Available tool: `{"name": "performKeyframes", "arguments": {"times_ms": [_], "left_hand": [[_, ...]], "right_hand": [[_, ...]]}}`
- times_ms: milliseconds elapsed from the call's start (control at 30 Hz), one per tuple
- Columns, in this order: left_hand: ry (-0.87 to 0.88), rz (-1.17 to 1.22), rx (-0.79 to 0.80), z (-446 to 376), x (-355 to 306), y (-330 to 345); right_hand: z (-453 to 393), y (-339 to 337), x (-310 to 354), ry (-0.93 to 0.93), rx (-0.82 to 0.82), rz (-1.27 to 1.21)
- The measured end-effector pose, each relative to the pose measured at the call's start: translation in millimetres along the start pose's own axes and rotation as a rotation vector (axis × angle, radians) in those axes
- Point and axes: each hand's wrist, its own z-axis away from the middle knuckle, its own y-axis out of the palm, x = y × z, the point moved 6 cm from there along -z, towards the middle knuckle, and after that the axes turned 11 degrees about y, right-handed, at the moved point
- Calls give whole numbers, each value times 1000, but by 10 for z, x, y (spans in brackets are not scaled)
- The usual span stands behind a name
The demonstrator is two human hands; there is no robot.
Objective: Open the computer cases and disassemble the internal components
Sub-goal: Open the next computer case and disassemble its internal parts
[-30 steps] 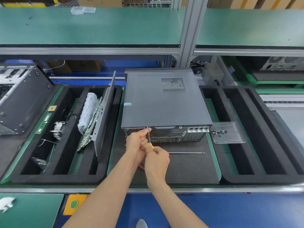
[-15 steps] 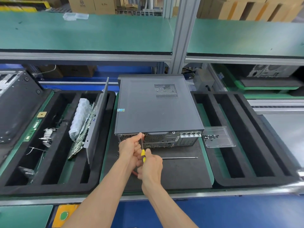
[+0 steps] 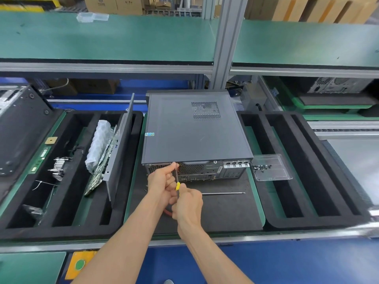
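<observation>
A grey computer case (image 3: 192,130) lies flat on a black mat (image 3: 225,212), its rear panel facing me. My right hand (image 3: 188,203) grips the yellow handle of a screwdriver (image 3: 177,185). The shaft points up at the top left edge of the rear panel. My left hand (image 3: 162,179) pinches the shaft near its tip, right against the panel. The tip and any screw are hidden behind my fingers.
A long metal rod (image 3: 223,193) lies on the mat to the right of my hands. A clear plastic tray (image 3: 272,171) with small screws sits by the case's right corner. Black foam trays flank the mat: the left foam tray (image 3: 67,201) holds a circuit board and a panel.
The view has shifted slightly, so the case sits a little lower and more central in frame. Both hands stay on the screwdriver at the same spot of the rear panel.
</observation>
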Motion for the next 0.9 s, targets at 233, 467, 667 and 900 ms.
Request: {"name": "performKeyframes", "arguments": {"times_ms": [233,467,667,900], "left_hand": [[-9,12,18,4,-3,2],[-59,105,90,-3,25,13],[-85,172,39,2,42,-16],[-67,100,26,21,9,-26]], "right_hand": [[30,50,12,-12,66,-33],[20,43,0,-27,49,26],[36,46,9,31,83,-36],[32,29,9,-1,57,5]]}}
